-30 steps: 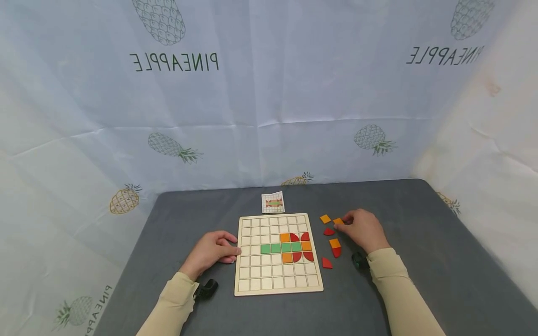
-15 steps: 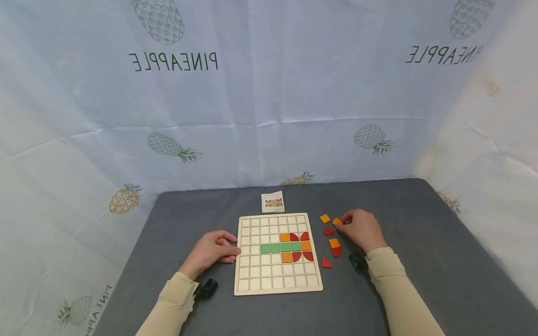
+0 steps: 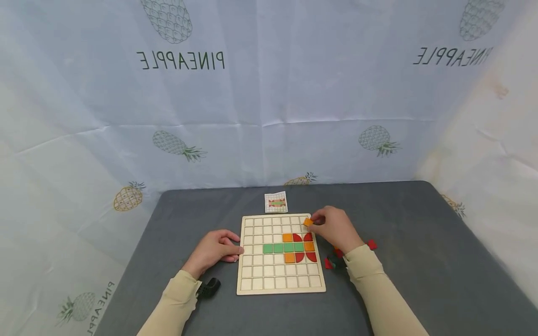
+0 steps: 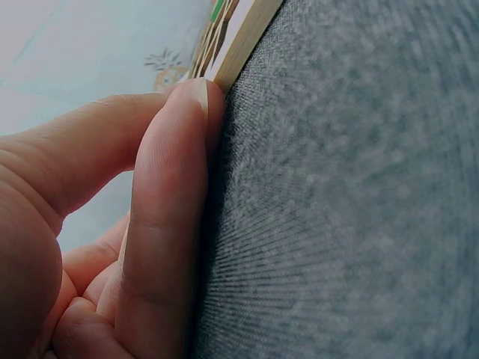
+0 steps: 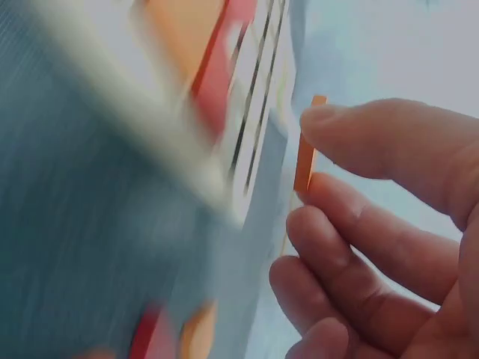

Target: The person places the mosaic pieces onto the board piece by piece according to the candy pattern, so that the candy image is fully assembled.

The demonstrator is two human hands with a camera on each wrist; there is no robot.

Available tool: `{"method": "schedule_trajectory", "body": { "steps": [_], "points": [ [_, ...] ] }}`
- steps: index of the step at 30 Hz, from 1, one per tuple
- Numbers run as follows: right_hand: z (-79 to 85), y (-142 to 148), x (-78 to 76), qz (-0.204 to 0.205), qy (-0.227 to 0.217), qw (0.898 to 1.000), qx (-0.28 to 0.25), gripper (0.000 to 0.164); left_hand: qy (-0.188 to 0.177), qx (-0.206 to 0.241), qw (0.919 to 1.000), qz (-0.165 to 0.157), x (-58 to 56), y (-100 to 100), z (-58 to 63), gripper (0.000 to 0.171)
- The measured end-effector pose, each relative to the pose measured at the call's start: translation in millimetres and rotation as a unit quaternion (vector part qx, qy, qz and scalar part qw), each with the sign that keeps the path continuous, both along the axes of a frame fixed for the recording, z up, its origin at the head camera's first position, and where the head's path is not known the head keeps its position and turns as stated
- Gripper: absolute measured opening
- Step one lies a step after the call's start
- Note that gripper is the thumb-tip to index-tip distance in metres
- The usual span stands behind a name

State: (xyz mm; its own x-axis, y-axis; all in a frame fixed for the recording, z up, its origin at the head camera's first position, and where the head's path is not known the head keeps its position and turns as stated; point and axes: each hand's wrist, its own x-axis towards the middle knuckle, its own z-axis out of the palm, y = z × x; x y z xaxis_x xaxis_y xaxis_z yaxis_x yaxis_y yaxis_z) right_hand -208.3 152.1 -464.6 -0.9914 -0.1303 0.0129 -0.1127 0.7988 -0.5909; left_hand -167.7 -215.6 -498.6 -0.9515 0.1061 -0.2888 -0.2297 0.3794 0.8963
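A light wooden grid board (image 3: pixel 257 283) lies on the table, with orange squares (image 3: pixel 289 257), green squares (image 3: pixel 279 248) and red curved pieces (image 3: pixel 311 256) set in its cells. My left hand (image 3: pixel 214 252) holds the board's left edge, thumb and forefinger tips right at the rim in the left wrist view. Over the board's upper right corner, my right hand (image 3: pixel 336 227) pinches an orange square tile (image 5: pixel 305 153) between thumb and forefinger. Its other fingers are curled below the tile.
A small pattern card (image 3: pixel 276 202) lies behind the board. Loose red pieces (image 3: pixel 371 244) lie around the right wrist, partly hidden by the hand and sleeve. A printed curtain (image 3: pixel 260 93) hangs behind the dark table (image 3: pixel 201 205).
My right hand has lifted the orange tile from the loose pieces and moved left to the board's upper right corner. My left hand keeps its place at the board's edge.
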Motion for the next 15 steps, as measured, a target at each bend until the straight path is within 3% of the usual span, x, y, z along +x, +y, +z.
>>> {"method": "schedule_trajectory", "body": {
  "steps": [7, 15],
  "points": [
    [0.8, -50, 5.1, 0.082, 0.012, 0.997, 0.002, 0.014, -0.001, 0.005, 1.0000, -0.003, -0.9, -1, -1.4, 0.044],
    [-8.2, -68, 7.4, 0.140, 0.043, 0.988, 0.046, 0.014, -0.005, 0.006, 1.0000, 0.002, -3.0, -1, -2.6, 0.043]
  ]
}}
